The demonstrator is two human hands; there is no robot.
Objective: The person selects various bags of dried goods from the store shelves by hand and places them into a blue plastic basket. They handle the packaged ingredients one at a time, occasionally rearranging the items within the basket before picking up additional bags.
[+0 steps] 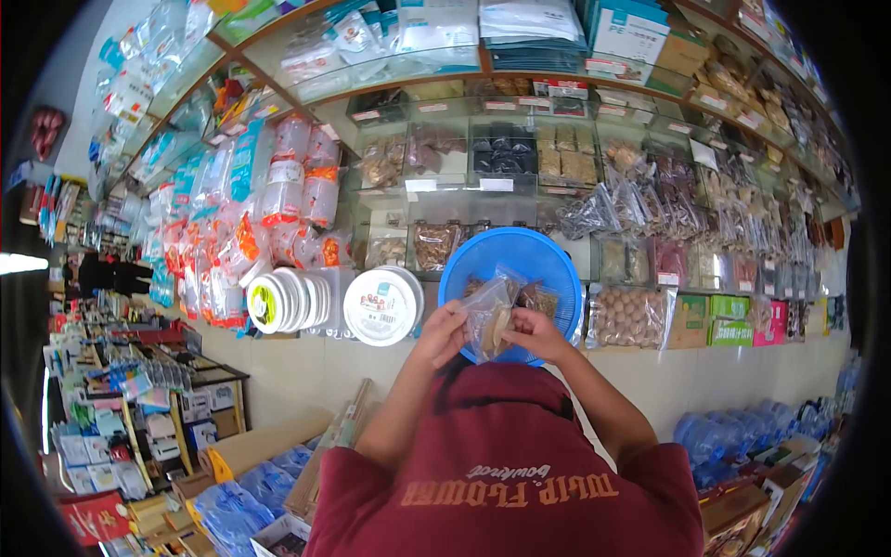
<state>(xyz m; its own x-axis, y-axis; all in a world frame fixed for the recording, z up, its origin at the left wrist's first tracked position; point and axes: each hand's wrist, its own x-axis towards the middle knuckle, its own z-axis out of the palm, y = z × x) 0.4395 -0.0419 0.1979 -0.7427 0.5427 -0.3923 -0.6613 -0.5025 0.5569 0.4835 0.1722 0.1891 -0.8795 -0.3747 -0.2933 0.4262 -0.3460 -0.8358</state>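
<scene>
Both hands hold a clear plastic bag (484, 320) with pale brown dried pieces inside, close in front of my chest. My left hand (442, 334) is closed on the bag's left side. On the other side, my right hand (538, 336) pinches the bag near the brown pieces. Just behind the bag stands a round blue plastic basket (510, 243). Inside it lie more bags of brown dried goods (540, 299), partly hidden by the bag I hold.
Left of the basket are a stack of white round containers (380, 306) and a row of white lids (290, 302). Shelves of packaged dried goods (561, 153) rise in front. Bagged round brown goods (626, 316) lie to the right. Large blue water bottles (733, 432) stand on the floor.
</scene>
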